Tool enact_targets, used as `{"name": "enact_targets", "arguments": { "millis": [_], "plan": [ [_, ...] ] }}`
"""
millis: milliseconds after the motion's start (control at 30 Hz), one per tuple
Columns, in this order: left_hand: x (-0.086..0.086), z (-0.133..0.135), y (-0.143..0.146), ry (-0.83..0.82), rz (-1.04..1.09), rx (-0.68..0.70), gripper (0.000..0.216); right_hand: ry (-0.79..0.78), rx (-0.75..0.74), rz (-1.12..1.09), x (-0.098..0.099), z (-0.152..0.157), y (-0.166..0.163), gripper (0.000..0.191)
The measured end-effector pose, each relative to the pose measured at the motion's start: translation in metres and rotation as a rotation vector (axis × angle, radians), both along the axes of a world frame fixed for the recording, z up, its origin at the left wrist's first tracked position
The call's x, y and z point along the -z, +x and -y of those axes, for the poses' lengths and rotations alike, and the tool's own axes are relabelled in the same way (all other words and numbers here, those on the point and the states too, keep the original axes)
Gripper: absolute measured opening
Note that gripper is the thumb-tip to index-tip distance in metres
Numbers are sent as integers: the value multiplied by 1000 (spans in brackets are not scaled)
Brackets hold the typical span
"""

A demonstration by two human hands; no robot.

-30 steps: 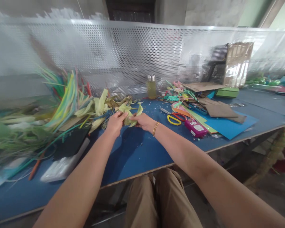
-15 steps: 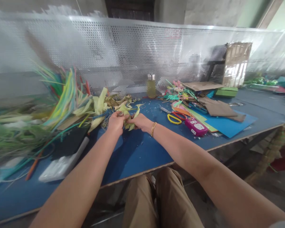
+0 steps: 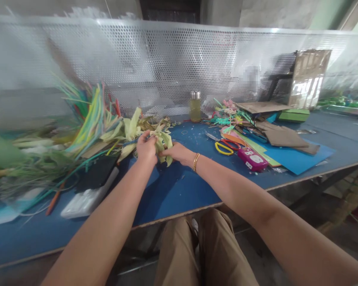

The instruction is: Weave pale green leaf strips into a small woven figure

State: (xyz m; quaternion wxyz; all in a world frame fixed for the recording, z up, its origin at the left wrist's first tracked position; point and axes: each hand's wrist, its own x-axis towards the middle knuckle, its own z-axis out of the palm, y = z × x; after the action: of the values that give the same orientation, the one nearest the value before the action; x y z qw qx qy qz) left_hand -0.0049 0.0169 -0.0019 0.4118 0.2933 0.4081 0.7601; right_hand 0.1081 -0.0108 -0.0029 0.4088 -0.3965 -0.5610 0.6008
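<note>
Between my two hands is a bunch of pale green corn husks point(image 3: 165, 142), its strips curling out above and below the fingers. My left hand point(image 3: 147, 150) is closed on the husks' left side, with its index finger raised and bent. From the right, my right hand point(image 3: 179, 153) pinches the lower part of the same bunch; a gold bracelet point(image 3: 196, 162) circles that wrist. More loose husks point(image 3: 133, 126) lie just behind and left of my left hand. The fingertips are partly hidden by the husks.
Scissors point(image 3: 223, 147) with yellow and red handles and a purple case point(image 3: 252, 159) lie to the right. Cardboard and coloured paper point(image 3: 311, 159) are beyond them. A glass bottle point(image 3: 195, 107) stands by the perforated metal screen point(image 3: 179, 59). Colourful strips point(image 3: 91, 115) heap up at left.
The camera view has swung slightly left, so the table's things appear further right. My left hand's fingers have lifted and shifted on the husks; my right hand keeps its pinch.
</note>
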Motion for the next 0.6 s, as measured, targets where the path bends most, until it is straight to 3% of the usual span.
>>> {"name": "enact_targets", "arguments": {
  "millis": [233,367,600],
  "plan": [
    [-12,7,4,52,56,37,57,-2,-18,-43,-1,-3,-3,25],
    [-11,6,3,-4,113,77,52,1,1,-40,0,-3,-3,27],
    [-8,6,2,-54,150,379,26,13,155,-124,-2,-6,5,23]
  ]
}}
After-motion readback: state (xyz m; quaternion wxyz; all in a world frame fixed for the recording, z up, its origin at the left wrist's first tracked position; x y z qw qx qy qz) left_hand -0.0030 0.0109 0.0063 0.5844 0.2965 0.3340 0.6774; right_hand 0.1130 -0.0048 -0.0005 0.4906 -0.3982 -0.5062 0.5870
